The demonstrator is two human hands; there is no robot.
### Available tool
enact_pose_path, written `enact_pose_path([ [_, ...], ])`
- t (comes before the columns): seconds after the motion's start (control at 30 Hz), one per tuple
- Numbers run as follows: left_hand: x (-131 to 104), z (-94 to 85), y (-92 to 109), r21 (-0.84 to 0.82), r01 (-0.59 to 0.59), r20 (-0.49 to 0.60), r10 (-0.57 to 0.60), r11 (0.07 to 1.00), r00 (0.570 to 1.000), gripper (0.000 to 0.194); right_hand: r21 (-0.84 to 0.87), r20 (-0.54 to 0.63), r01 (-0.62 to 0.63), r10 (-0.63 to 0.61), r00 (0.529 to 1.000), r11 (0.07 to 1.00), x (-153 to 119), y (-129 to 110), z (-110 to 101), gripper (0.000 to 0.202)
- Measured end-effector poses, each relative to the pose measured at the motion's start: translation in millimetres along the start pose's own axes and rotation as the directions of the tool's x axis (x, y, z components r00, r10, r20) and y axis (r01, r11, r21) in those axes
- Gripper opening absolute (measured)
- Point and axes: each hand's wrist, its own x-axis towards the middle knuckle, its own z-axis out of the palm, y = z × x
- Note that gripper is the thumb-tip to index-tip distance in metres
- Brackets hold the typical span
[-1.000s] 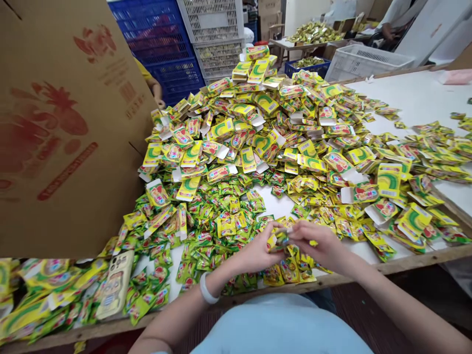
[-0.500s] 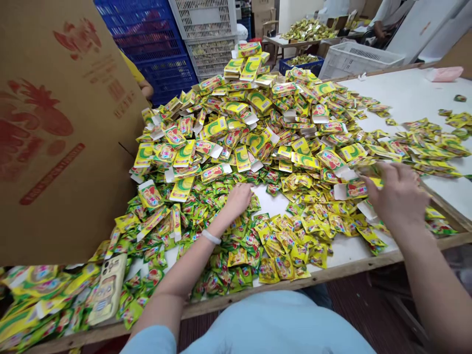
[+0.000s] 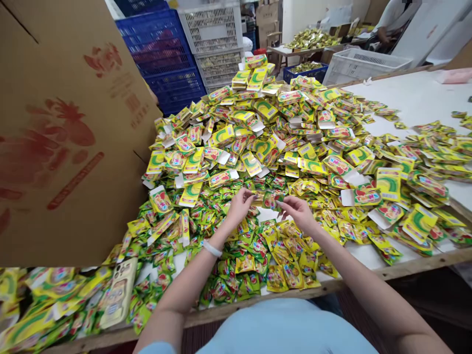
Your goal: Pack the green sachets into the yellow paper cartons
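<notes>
My left hand [image 3: 240, 204], with a white band on its wrist, is closed at the near edge of the big heap, fingertips pinched on something too small to make out. To its right, my right hand [image 3: 298, 212] has its fingers pressed together beside a small green packet [image 3: 270, 199]; what they hold is hidden. Yellow and green boxes [image 3: 258, 108] with white open flaps form the heap. Nearer me lie green packets [image 3: 224, 287] on the left and yellow packets [image 3: 293, 273] on the right.
A large cardboard carton [image 3: 73, 147] stands at the left, with a phone [image 3: 120, 293] near its base. Behind are blue crates [image 3: 162, 54], white crates [image 3: 214, 29] and a white basket [image 3: 363, 64]. A person's arm [image 3: 383, 34] shows at the back right. The table's wooden edge [image 3: 405, 268] runs in front.
My right hand has moved left from the boxes on the right to beside my left hand. The view has shifted a little, and my left hand remains at the heap's near edge.
</notes>
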Motion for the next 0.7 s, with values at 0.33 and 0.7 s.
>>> enact_pose_path([
  [0.33,-44.3,9.9,39.0,-0.491,0.0,-0.007,-0.004,0.871,1.0,0.027,0.591,-0.026,-0.187,0.25,0.968,0.785,-14.1,-32.4,-14.2,0.039],
  [0.7,-47.3,24.6,46.2,-0.612,0.156,0.152,-0.078,0.775,0.985,0.04,0.739,-0.004,-0.188,0.284,0.959,0.647,-28.9,-23.4,-32.9,0.042],
])
